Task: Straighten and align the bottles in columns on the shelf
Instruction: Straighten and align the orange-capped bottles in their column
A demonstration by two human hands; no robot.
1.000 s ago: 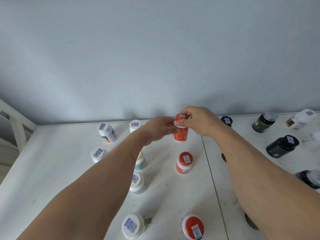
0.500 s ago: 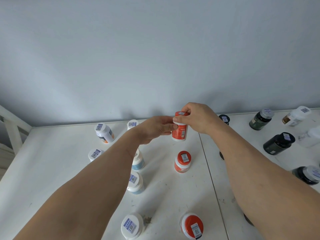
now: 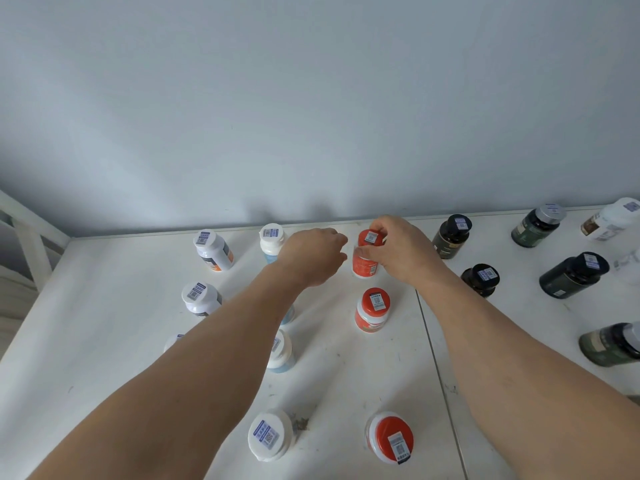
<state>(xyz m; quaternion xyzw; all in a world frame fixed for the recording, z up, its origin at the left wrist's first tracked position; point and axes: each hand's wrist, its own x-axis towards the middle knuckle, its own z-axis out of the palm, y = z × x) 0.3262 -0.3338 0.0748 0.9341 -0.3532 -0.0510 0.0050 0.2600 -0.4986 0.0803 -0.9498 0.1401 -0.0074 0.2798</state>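
Observation:
A red bottle (image 3: 365, 263) with a red cap stands upright near the back of the white shelf (image 3: 104, 323). My right hand (image 3: 398, 251) grips it by the cap and neck. My left hand (image 3: 313, 256) hovers just left of the bottle with its fingers loosely curled, holding nothing. Two more red-capped bottles, one (image 3: 373, 309) in the middle and one (image 3: 391, 438) at the front, line up in a column in front of it. White-capped bottles form a column to the left, with one (image 3: 272, 242) at the back and one (image 3: 270, 438) at the front; my left forearm hides part of that column.
More white bottles (image 3: 213, 249) (image 3: 199, 297) stand at the left. Dark bottles (image 3: 452, 235) (image 3: 483, 278) (image 3: 573, 275) (image 3: 538, 225) are scattered at the right, past a seam in the shelf. A wall rises right behind the back edge, and a white frame (image 3: 31, 237) stands at the left.
My left hand has let go of the red bottle and drawn a little to the left. My right hand keeps its grip and the bottle now stands on the shelf.

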